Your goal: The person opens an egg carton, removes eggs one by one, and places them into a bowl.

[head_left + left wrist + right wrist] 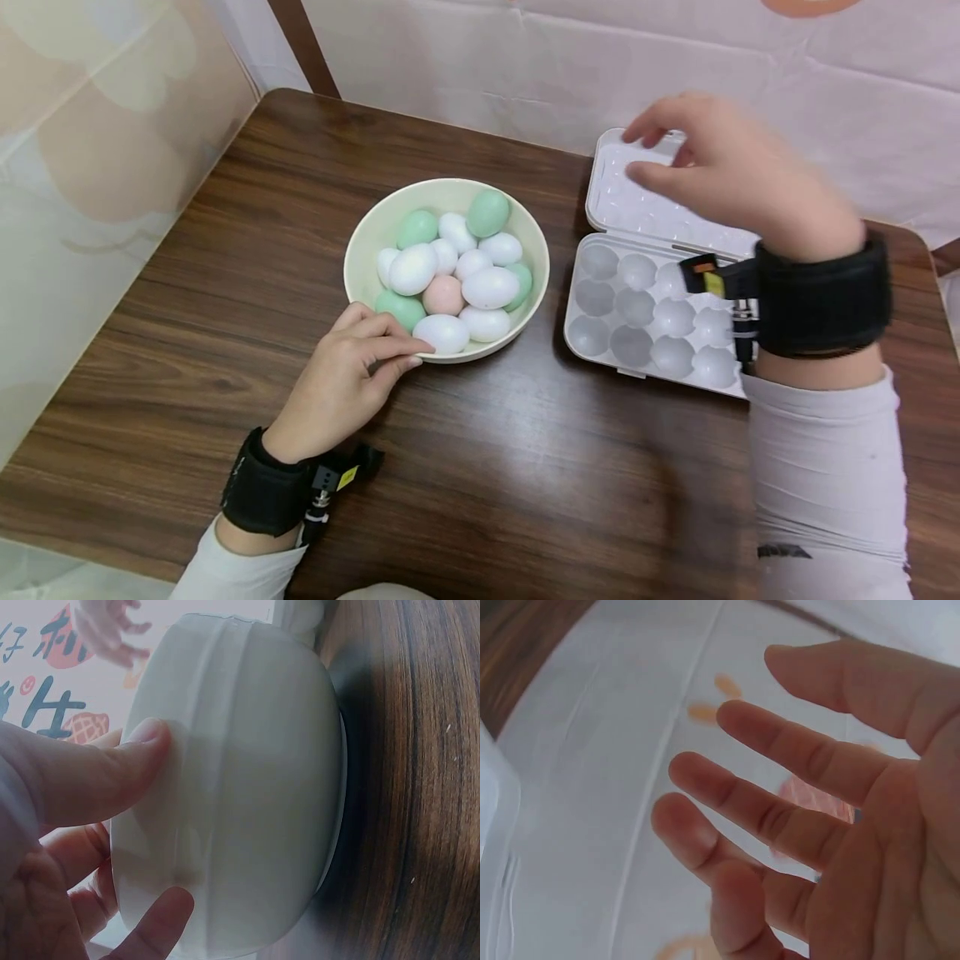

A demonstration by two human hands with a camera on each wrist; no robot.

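Note:
A cream bowl (358,250) in the middle of the wooden table holds several white, green and pink eggs (489,287). My left hand (405,354) rests on the table at the bowl's near left side. Its thumb (112,765) and a finger touch the bowl's outer wall (247,787). To the right lies an open clear egg carton (637,312) with empty cups, its lid (626,204) folded back. My right hand (645,154) hovers over that lid. Its fingers (780,750) are spread and relaxed, and it holds nothing.
The dark wooden table (525,483) meets a white wall covering at the back and a pale patterned panel on the left. The carton sits near the table's right edge. Bare tabletop lies in front of the bowl and carton.

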